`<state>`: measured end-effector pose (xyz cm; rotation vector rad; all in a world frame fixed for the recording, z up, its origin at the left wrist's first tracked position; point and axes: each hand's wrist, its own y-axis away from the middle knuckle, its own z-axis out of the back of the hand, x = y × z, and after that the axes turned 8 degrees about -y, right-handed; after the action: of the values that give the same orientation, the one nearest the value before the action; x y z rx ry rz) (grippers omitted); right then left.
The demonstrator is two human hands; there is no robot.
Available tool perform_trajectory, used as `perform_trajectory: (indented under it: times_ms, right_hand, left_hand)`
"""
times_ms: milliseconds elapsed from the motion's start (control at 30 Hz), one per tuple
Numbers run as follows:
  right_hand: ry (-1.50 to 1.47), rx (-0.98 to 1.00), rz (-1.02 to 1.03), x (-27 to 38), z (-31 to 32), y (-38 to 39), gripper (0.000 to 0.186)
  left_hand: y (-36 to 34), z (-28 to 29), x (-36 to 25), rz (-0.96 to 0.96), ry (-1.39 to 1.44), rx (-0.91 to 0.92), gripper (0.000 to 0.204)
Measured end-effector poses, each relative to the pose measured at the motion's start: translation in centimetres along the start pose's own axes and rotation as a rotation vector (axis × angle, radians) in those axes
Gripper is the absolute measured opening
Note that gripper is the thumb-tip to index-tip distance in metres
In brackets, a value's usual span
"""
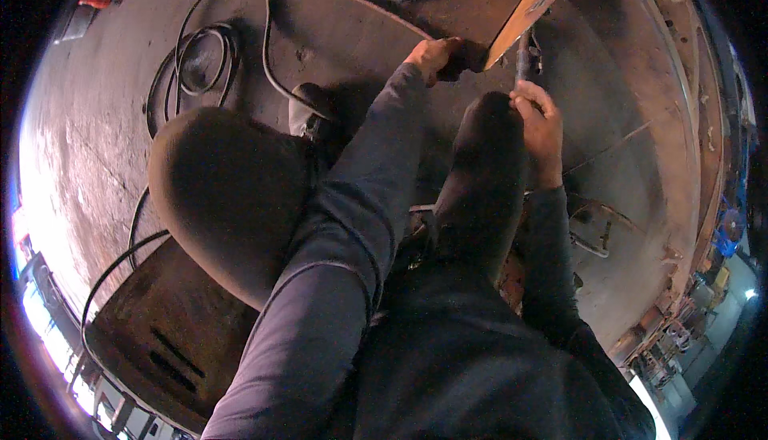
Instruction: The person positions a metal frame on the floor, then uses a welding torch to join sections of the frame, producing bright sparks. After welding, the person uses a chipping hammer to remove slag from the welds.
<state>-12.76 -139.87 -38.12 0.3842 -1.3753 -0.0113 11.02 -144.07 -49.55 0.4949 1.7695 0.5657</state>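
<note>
At the far middle my left hand (432, 58) is closed, its fingers curled against a dark shape (466, 56) that I cannot make out. My right hand (540, 124), beside my right knee, closes its thumb and fingers around the lower end of a greyish rod-like handle (523, 60). Above both hands stands a tilted orange-yellow flat panel (534, 10) with a small marked patch on it. Its lower corner comes close to the dark shape. Whether the handle joins the panel is hidden. A thin reddish bar or hose (372, 6) runs from the upper left toward my left hand.
A coiled dark cable (196, 60) lies on the grey floor at left, passing near my shoe (308, 108). A brown slotted box-like thing (168, 336) is at lower left. Bent metal pieces (592, 240) lie right of my leg. A curved rim (680, 88) and clutter line the right.
</note>
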Motion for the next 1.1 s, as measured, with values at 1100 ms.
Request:
perform_trajectory:
  times_ms: [1100]
  right_hand:
    - [-1.019, -0.536, -0.125, -7.8, -5.8, -14.3, 0.031]
  left_hand:
    - [-1.9, -0.8, 1.2, 0.062, 0.063, 0.032, 0.038]
